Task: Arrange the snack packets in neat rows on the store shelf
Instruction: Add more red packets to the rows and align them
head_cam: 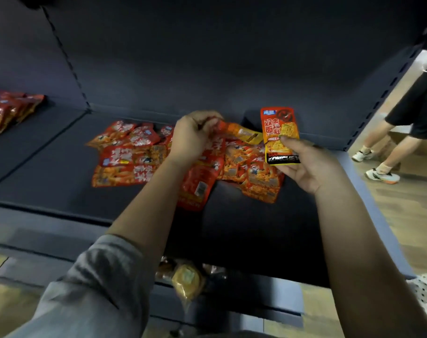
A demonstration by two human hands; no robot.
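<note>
Head view, starting at the fingers: the right hand (312, 164) has its thumb pressed on the front of one upright orange packet (280, 135) and its fingers curled behind, so this packet stands clear above the shelf (61, 167), its printed face toward the camera and a black band across its bottom edge. The left hand (193, 137) is closed in a pinch on a second packet (241, 134), orange and yellow, which juts out sideways from the fingers toward the upright one; the two packets are near each other, and whether they touch cannot be told. That makes two packets in hand, one in each. Below and between the hands lies a loose heap of red packets (134, 154) spread flat on the dark shelf, overlapping and turned at different angles; roughly a dozen can be made out, but blur and overlap prevent an exact count. One of them (195, 189) lies partly under the left forearm, nearest the shelf's front edge. Far to the left, in the next bay beyond the slotted upright, one row of red and gold packets (10, 108) leans together. Under the shelf's front edge, on a lower level, sits a yellow wrapped item (188, 280) with a few blurred packs beside it. A grey sleeve (90, 284) covers the left arm to the forearm. At the right edge, another person's two legs and two sneakers (380, 175) stand on the wooden floor (402, 215).
</note>
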